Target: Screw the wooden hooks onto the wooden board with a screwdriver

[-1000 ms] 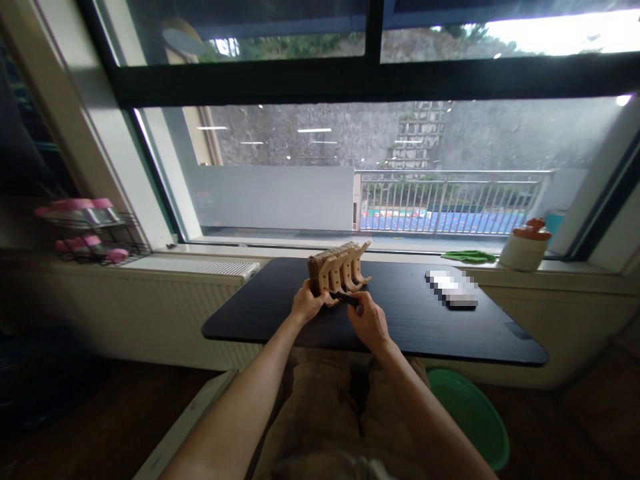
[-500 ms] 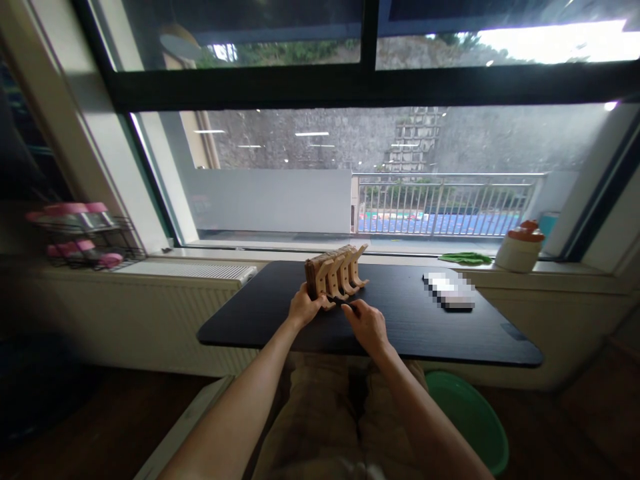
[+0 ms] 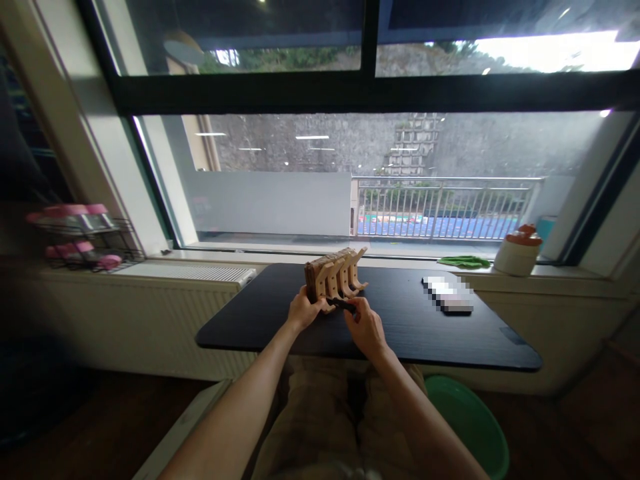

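Observation:
A wooden rack [image 3: 336, 275] with a row of curved hooks stands tilted on the black table [image 3: 400, 327], its brown back board leaning away and its hooks facing me. My left hand [image 3: 303, 310] is closed around the rack's lower left end, with the thumb near the closest hook. In my right hand [image 3: 365, 323] is a slim black tool, apparently a screwdriver [image 3: 343, 304], gripped with bent fingers. It points left at the base of the nearest hook, by my left thumb. The exact contact of its tip is too small to make out.
To the right on the table lies a phone-like object [image 3: 449, 295], blurred out. A green cloth [image 3: 464, 261] and a white jar [image 3: 519, 252] with an orange lid sit on the sill. Below is a green basin [image 3: 465, 427]; at left, a wire rack [image 3: 95, 243] holds pink-lidded containers.
My right hand has shifted slightly and its grip has turned, showing more of the black tool. The left hand and wooden rack stay nearly in place; the view has tilted up a little.

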The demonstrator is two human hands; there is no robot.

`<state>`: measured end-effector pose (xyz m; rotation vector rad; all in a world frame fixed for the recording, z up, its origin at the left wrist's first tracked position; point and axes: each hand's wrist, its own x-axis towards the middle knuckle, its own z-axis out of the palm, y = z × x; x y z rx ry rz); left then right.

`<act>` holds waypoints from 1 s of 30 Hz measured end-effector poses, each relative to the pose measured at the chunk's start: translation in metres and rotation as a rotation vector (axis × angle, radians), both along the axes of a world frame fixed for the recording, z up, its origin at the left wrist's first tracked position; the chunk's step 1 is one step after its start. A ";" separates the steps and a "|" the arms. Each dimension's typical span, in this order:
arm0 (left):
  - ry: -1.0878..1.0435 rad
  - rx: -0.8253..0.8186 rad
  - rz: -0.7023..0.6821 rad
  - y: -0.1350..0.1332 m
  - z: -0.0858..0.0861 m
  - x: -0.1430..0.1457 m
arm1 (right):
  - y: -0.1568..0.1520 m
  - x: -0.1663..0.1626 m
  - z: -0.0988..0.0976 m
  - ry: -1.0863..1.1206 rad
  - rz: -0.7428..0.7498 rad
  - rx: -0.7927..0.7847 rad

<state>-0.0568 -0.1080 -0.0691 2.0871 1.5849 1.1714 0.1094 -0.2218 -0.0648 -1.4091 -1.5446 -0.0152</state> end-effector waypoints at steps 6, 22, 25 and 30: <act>0.003 0.015 -0.004 0.000 0.000 0.000 | 0.001 0.003 -0.002 -0.013 -0.015 -0.007; 0.011 0.017 0.000 -0.001 0.001 0.000 | -0.001 -0.002 0.001 -0.018 0.023 0.013; 0.011 0.023 -0.001 0.001 0.000 0.000 | 0.000 -0.002 0.000 -0.018 0.039 0.013; 0.015 0.022 -0.004 0.001 0.000 0.000 | 0.001 0.000 -0.002 -0.018 0.021 0.002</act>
